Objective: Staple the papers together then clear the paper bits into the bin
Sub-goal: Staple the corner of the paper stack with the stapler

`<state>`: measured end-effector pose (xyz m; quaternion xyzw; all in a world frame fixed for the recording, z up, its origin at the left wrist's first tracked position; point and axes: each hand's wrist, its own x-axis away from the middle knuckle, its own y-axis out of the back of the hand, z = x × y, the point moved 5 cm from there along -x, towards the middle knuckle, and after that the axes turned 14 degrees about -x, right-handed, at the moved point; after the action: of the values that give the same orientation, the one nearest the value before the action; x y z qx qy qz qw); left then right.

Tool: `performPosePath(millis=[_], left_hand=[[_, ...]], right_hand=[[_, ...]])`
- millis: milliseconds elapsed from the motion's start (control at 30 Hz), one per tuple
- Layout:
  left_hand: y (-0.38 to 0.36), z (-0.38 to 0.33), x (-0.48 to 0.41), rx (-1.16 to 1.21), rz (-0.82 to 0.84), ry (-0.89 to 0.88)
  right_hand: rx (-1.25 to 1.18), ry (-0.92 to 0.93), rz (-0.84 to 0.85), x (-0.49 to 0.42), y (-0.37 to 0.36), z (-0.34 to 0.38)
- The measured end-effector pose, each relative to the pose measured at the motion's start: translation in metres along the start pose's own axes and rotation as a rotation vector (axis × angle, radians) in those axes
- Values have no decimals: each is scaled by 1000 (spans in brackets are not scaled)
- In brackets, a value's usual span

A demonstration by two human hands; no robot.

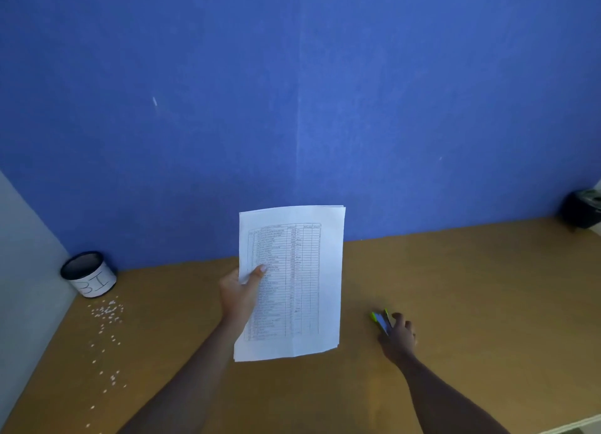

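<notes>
Papers: white printed papers [302,271], upright above the brown tabletop [471,287], left edge pinched in the left fingers [258,272].
Bin: round black-rimmed bin with a white label [94,285], far left of those fingers.
Paper bits: small white paper bits [107,313], strewn by the bin, not in it.
Left hand [239,292]: grips the papers.
Stapler: green and blue stapler [381,321], within the right fingers.
Right hand [400,334]: curled round the stapler.
Progress: seemingly early; stapling and clearing both remain.
</notes>
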<state>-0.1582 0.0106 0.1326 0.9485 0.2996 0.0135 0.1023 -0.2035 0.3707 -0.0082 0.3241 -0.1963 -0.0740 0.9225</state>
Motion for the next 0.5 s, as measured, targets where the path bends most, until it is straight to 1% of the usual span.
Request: performPosePath(millis=[133,233,333,467,500], left_hand=[[0,-2,2,2,-2,-19],[-1,-2,2,5,3,-32],[1,-2,4,10,5,-36],[2,-2,7,31,4,-42],[3,-2,7,36,0,-40]], right_hand=[[-27,-18,-24,3,1,-17],[-20,-15,-48,-1,4,-11],[-2,-15,-13,-9,1,-3],[122,9,48,-14,-2,9],[109,-15,68,-16,-4,10]])
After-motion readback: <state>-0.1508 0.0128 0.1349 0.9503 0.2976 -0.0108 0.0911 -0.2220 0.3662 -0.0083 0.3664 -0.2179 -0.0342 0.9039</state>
